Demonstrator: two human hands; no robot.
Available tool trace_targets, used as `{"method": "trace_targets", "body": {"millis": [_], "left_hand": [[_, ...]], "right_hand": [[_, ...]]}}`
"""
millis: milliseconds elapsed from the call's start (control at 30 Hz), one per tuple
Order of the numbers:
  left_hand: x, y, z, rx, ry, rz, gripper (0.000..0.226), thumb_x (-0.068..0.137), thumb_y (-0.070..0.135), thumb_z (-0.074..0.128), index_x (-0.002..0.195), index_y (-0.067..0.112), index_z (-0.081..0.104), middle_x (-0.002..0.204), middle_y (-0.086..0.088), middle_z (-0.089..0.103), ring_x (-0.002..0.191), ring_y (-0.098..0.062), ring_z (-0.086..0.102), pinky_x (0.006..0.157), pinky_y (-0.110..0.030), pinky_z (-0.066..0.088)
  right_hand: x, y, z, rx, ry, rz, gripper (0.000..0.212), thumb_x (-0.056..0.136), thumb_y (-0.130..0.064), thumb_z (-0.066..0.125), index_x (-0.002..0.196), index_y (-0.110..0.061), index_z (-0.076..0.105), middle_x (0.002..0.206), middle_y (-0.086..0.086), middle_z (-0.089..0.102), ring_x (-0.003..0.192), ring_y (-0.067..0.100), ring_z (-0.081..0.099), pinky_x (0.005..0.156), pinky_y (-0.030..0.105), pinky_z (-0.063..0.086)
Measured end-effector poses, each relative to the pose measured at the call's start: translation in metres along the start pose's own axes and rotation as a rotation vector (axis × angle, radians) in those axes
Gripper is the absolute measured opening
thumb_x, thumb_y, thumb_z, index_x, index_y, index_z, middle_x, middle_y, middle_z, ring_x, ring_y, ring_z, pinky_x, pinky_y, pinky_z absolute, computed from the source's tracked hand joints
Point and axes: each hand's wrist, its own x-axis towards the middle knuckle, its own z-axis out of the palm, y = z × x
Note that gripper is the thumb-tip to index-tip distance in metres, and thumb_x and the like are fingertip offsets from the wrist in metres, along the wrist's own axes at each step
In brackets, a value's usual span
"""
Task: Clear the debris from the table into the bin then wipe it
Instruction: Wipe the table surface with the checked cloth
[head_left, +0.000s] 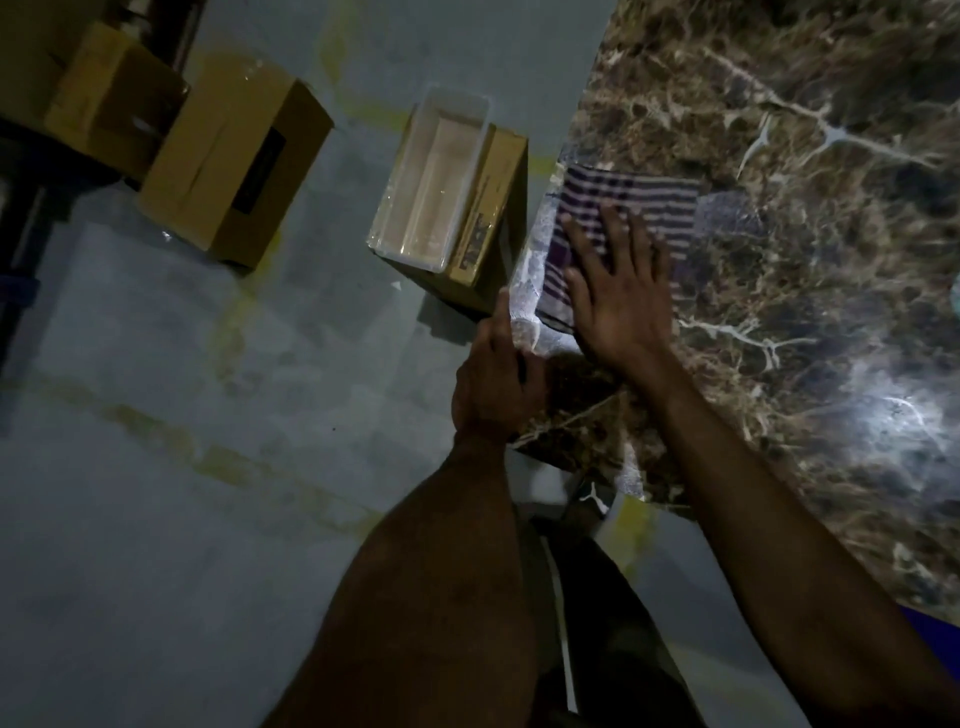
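A purple-and-white striped cloth (649, 202) lies flat on the brown marble-patterned table (805, 260), near its left edge. My right hand (618, 296) presses on the cloth with straight, spread fingers. My left hand (493, 384) grips the table's left edge just below the cloth, fingers curled round the rim. A white rectangular bin (431, 176) stands on the floor beside that edge, resting on a cardboard box (493, 213); I see nothing inside it.
Two more cardboard boxes (234, 166) sit on the grey floor at the upper left. Yellow tape lines cross the floor. A bright light reflection shows on the table at the right. My leg and shoe show below the table corner.
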Motion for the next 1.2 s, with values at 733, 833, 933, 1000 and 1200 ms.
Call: {"method": "trace_targets", "body": {"millis": [733, 833, 933, 1000, 1200], "left_hand": [[0.002, -0.009, -0.007, 0.130, -0.012, 0.024, 0.073, 0.100, 0.036, 0.043, 0.164, 0.018, 0.013, 0.129, -0.014, 0.051, 0.085, -0.033, 0.064, 0.068, -0.039, 0.050], [-0.002, -0.001, -0.003, 0.150, -0.021, 0.023, 0.073, 0.099, 0.034, 0.045, 0.164, 0.017, 0.015, 0.130, -0.013, 0.051, 0.085, -0.031, 0.065, 0.066, -0.035, 0.045], [-0.006, 0.007, 0.000, 0.160, -0.016, 0.016, 0.073, 0.099, 0.034, 0.047, 0.163, 0.017, 0.017, 0.131, -0.014, 0.052, 0.090, -0.031, 0.065, 0.068, -0.033, 0.041], [-0.007, 0.008, 0.002, 0.160, -0.005, 0.012, 0.074, 0.099, 0.033, 0.047, 0.164, 0.018, 0.015, 0.134, -0.013, 0.051, 0.095, -0.032, 0.065, 0.072, -0.038, 0.050], [-0.010, 0.005, 0.010, 0.272, 0.088, 0.069, 0.079, 0.095, 0.034, 0.049, 0.164, 0.016, 0.017, 0.130, -0.010, 0.051, 0.086, -0.029, 0.062, 0.065, -0.041, 0.051]], "right_hand": [[-0.042, 0.003, 0.007, -0.128, 0.035, -0.114, 0.054, 0.111, -0.049, 0.026, 0.163, -0.043, 0.013, 0.174, -0.003, 0.008, 0.161, 0.023, 0.004, 0.125, 0.055, 0.015], [-0.047, 0.011, 0.005, -0.124, 0.041, -0.109, 0.054, 0.111, -0.048, 0.027, 0.163, -0.042, 0.015, 0.173, -0.002, 0.010, 0.160, 0.023, 0.006, 0.125, 0.055, 0.015], [-0.051, 0.018, 0.004, -0.114, 0.030, -0.109, 0.054, 0.111, -0.047, 0.028, 0.163, -0.043, 0.015, 0.173, -0.002, 0.012, 0.160, 0.024, 0.007, 0.125, 0.055, 0.015], [-0.051, 0.018, 0.004, -0.116, 0.018, -0.108, 0.054, 0.111, -0.048, 0.026, 0.163, -0.043, 0.014, 0.173, -0.002, 0.011, 0.160, 0.024, 0.005, 0.126, 0.055, 0.014], [-0.015, 0.020, 0.001, 0.005, 0.052, 0.052, 0.053, 0.111, -0.048, 0.021, 0.163, -0.044, 0.011, 0.174, -0.003, 0.006, 0.161, 0.024, 0.001, 0.127, 0.054, 0.008]]}}
